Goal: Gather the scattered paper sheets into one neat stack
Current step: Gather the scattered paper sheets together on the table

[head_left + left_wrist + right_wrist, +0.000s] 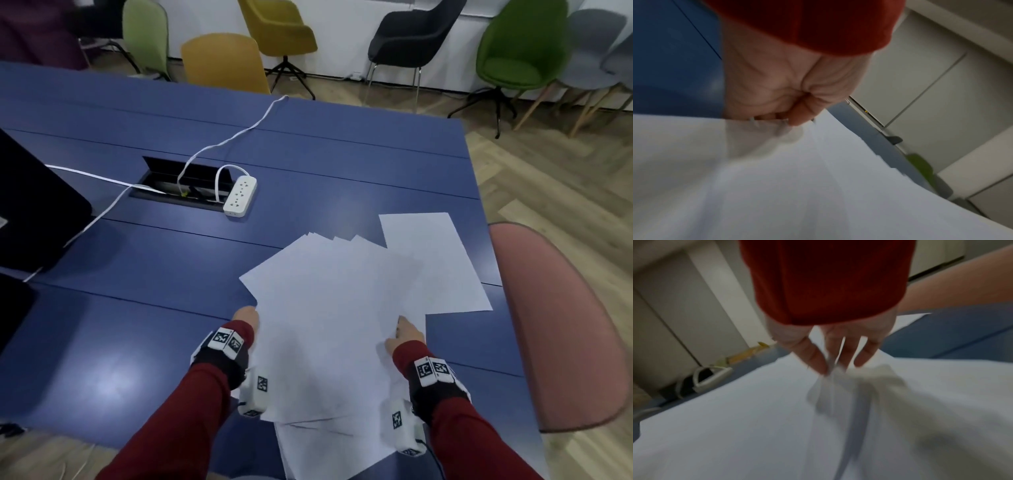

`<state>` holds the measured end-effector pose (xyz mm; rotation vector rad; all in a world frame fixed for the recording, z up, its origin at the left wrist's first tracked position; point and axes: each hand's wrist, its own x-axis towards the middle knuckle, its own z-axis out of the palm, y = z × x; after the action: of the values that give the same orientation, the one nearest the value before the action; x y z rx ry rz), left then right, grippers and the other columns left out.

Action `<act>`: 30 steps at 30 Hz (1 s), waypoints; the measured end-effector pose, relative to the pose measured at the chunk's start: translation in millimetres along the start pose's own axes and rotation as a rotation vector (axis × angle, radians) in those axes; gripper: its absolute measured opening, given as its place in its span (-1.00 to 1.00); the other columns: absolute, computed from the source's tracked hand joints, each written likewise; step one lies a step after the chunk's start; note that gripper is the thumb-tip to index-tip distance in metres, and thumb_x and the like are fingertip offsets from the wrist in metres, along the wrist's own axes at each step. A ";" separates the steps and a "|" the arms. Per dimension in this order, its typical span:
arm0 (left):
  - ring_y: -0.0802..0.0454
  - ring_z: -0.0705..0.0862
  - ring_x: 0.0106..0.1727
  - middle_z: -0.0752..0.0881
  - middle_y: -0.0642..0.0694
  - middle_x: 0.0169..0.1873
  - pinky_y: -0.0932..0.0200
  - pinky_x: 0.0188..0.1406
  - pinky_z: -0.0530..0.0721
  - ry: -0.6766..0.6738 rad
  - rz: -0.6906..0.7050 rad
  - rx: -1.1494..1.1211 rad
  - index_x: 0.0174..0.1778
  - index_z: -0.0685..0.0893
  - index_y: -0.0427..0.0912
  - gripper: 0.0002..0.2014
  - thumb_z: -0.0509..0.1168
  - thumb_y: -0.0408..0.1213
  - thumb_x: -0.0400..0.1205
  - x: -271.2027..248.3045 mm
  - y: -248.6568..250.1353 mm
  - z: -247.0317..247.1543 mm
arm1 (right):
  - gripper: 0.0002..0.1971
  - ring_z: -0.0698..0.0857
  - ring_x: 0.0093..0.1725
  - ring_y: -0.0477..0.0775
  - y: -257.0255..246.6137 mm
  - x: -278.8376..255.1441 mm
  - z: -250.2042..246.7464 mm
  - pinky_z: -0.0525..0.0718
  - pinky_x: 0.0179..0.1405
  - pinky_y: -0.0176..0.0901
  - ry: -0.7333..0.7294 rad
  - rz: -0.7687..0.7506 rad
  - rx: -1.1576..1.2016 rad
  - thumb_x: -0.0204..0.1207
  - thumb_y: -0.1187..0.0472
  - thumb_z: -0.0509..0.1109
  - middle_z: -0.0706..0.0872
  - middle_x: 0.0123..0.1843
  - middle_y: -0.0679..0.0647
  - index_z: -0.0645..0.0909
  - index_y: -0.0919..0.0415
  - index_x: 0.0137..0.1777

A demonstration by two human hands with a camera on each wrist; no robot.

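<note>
Head view: a fanned bundle of white paper sheets (329, 308) fills the lower centre of the frame, above the blue table (137, 308). The left hand (247, 317) grips the bundle's left edge; in the left wrist view its thumb lies on top of the paper and the fingers curl beneath. The right hand (406, 334) holds the right edge; the right wrist view, blurred, shows the fingers (865, 353) extended downward with the thumb pinching sheets against them. One separate sheet (442, 260) lies flat at centre right, partly under the bundle. Another sheet (329, 448) lies at bottom centre by the table's near edge. A white power strip (239, 196) sits at centre left beside a cable hatch (161, 178). A pink chair (561, 325) stands at the right edge.
</note>
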<state>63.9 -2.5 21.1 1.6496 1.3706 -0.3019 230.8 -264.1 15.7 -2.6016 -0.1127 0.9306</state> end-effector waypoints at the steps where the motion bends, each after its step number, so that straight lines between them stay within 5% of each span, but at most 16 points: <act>1: -0.28 0.43 0.52 0.43 -0.40 0.50 0.08 0.38 0.46 0.008 -0.002 -0.031 0.51 0.33 -0.50 -0.58 -0.02 -0.43 0.73 -1.7 6.7 0.5 | -0.68 0.65 0.09 0.23 -6.3 2.3 -1.4 0.63 0.19 -0.13 -0.012 -0.043 -0.061 0.37 0.32 0.23 0.69 0.22 0.24 0.55 0.15 0.14; 3: -0.34 0.47 0.46 0.48 -0.45 0.44 -0.04 0.41 0.44 0.006 0.003 -0.103 0.40 0.44 -0.55 -0.61 0.05 -0.39 0.71 3.7 9.7 6.5 | -0.67 0.65 0.13 0.24 -12.5 9.6 -10.6 0.58 0.14 -0.15 0.028 -0.064 -0.139 0.39 0.30 0.21 0.70 0.26 0.17 0.58 0.08 0.14; 5: -0.24 0.63 0.06 0.67 -0.34 0.05 0.03 0.05 0.55 0.014 -0.022 -0.124 -0.04 0.65 -0.43 -0.81 0.26 -0.35 0.62 0.4 6.5 11.2 | -0.47 0.56 0.37 0.25 -14.8 17.3 -27.9 0.50 0.33 -0.06 0.097 -0.036 -0.109 0.45 0.25 0.23 0.54 0.46 0.11 0.41 -0.01 0.45; 7: -0.07 0.49 -0.21 0.55 -0.17 -0.31 0.16 -0.19 0.44 0.019 -0.048 -0.150 -0.37 0.48 -0.28 -0.77 0.41 -0.37 0.51 0.4 -0.1 11.1 | -0.37 0.43 0.51 0.21 -13.3 24.5 -42.3 0.40 0.47 0.00 0.117 -0.004 -0.110 0.49 0.23 0.26 0.25 0.65 0.03 0.22 0.02 0.58; 11: -0.01 0.45 -0.08 0.45 -0.09 -0.33 0.23 -0.04 0.38 0.019 -0.027 -0.034 -0.43 0.32 -0.22 -0.65 0.38 -0.46 0.51 5.7 -7.2 8.5 | -0.24 0.13 0.66 0.12 10.7 30.4 -45.8 0.13 0.62 0.13 0.097 0.054 -0.183 0.51 0.21 0.23 0.04 0.70 0.01 -0.06 0.10 0.66; 14: -0.01 0.40 -0.10 0.46 -0.13 -0.36 0.22 -0.04 0.32 0.093 0.011 -0.078 -0.33 0.45 -0.37 -0.84 0.15 -0.63 0.54 8.7 -12.0 9.6 | -0.17 0.26 0.61 0.11 25.2 22.0 -34.4 0.14 0.61 0.08 0.145 0.023 -0.274 0.44 0.17 0.28 0.21 0.64 0.07 -0.07 0.12 0.66; 17: -0.02 0.48 -0.07 0.56 -0.22 -0.21 0.18 0.00 0.39 0.160 0.043 -0.127 -0.15 0.61 -0.41 -0.78 0.07 -0.67 0.53 16.1 -21.4 9.3 | -0.44 0.58 0.34 0.25 35.7 12.1 -30.2 0.42 0.44 -0.03 0.180 0.024 -0.247 0.39 0.24 0.24 0.59 0.36 0.18 0.34 0.17 0.45; 19: -0.03 0.50 -0.07 0.58 -0.24 -0.19 0.18 0.02 0.40 0.168 0.041 -0.143 -0.19 0.59 -0.40 -0.79 0.07 -0.66 0.53 22.1 -26.2 6.1 | -0.58 0.66 0.16 0.32 47.3 6.9 -27.8 0.55 0.25 -0.02 0.261 0.010 -0.141 0.39 0.31 0.21 0.58 0.32 0.20 0.50 0.15 0.28; 22: -0.02 0.42 -0.11 0.50 -0.22 -0.23 0.20 -0.05 0.35 0.195 0.015 -0.146 -0.30 0.48 -0.37 -0.82 0.07 -0.65 0.54 25.6 -26.9 3.0 | -0.48 0.45 0.48 0.19 64.3 2.7 -26.7 0.35 0.44 0.15 0.367 0.068 -0.086 0.49 0.28 0.18 0.30 0.59 0.11 0.42 -0.02 0.46; 24: -0.03 0.35 -0.13 0.43 -0.18 -0.33 0.21 -0.08 0.30 0.210 0.017 -0.137 -0.43 0.39 -0.34 -0.74 0.07 -0.68 0.55 27.7 -26.2 4.4 | -0.53 0.37 0.53 0.12 67.4 1.3 -25.0 0.25 0.48 0.18 0.367 0.100 -0.088 0.54 0.23 0.14 0.35 0.58 0.11 0.45 -0.03 0.46; 26: -0.04 0.35 -0.12 0.40 -0.15 -0.38 0.21 -0.08 0.28 0.193 0.027 -0.119 -0.51 0.32 -0.30 -0.67 0.07 -0.68 0.54 27.7 -23.0 6.9 | -0.67 0.60 0.31 0.15 60.1 -1.7 -18.9 0.35 0.41 0.06 0.393 0.085 -0.098 0.52 0.20 0.14 0.64 0.33 0.14 0.65 0.08 0.18; 28: -0.04 0.39 -0.08 0.48 -0.20 -0.27 0.20 -0.03 0.31 0.167 0.043 -0.119 -0.44 0.41 -0.36 -0.73 0.06 -0.68 0.56 23.3 -16.9 9.4 | -0.78 0.71 0.06 0.14 43.5 -12.2 -10.7 0.37 0.41 -0.02 0.341 0.047 -0.188 0.47 0.16 0.15 0.79 -0.01 0.13 0.63 0.13 -0.09; 30: -0.06 0.39 -0.11 0.47 -0.20 -0.30 0.17 -0.08 0.32 0.168 0.063 -0.113 -0.51 0.37 -0.33 -0.67 0.08 -0.65 0.57 21.1 -12.1 10.0 | -0.80 0.70 0.00 0.18 35.8 -19.1 -1.0 0.44 0.35 -0.04 0.306 0.034 -0.209 0.44 0.14 0.18 0.77 -0.10 0.15 0.56 0.19 -0.06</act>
<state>64.3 2.5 -4.7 1.6495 1.4294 -0.0488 214.8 -301.4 14.4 -2.9123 -0.0884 0.5462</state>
